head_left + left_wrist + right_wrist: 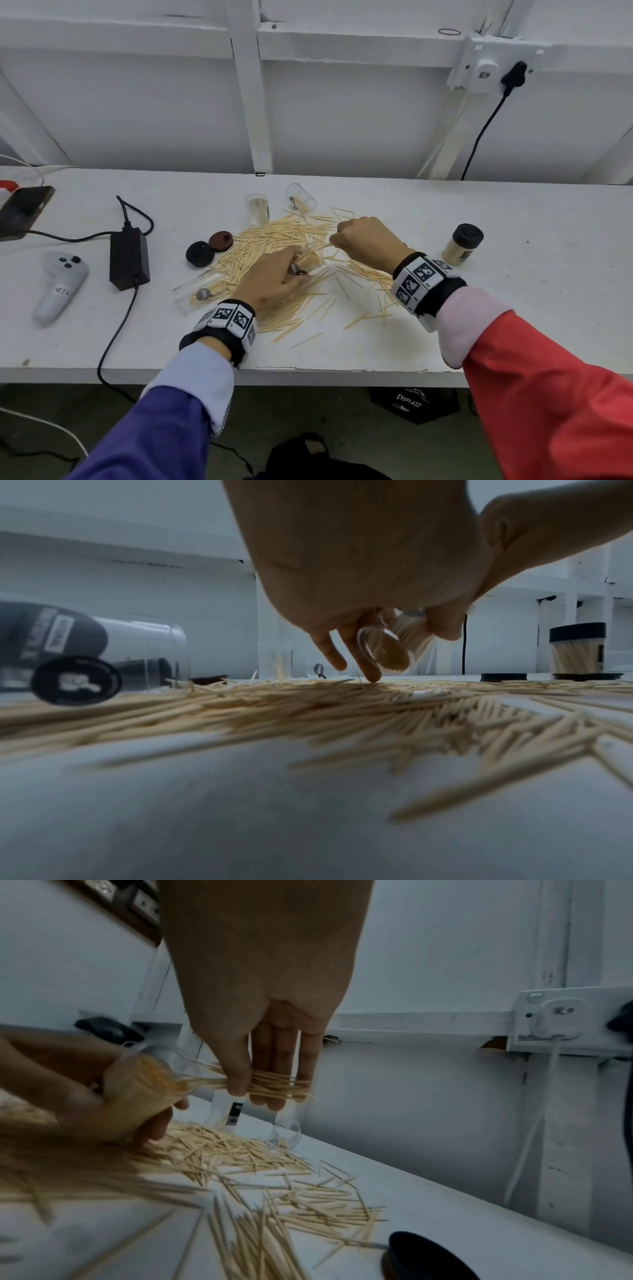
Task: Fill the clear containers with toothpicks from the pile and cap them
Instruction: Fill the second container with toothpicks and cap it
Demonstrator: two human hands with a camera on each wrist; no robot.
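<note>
A loose pile of toothpicks [274,243] is spread over the middle of the white table [513,308]. My left hand [287,274] grips a tilted clear container [311,257] that is partly packed with toothpicks [407,634]. Its open mouth [161,1069] faces my right hand [339,240], which pinches a small bundle of toothpicks [274,1083] right at the rim. Two fingers [368,669] of the left hand touch the pile. Among the other clear containers, one [257,209] stands upright, one [301,200] lies behind the pile and one [195,291] lies to its left. A capped full container [462,248] stands to the right.
A black cap [199,254] and a dark red cap [221,241] lie left of the pile. Farther left are a black power adapter [129,258] with cables, a white controller [60,284] and a phone [24,210]. Behind the table is a white wall with a socket [486,72].
</note>
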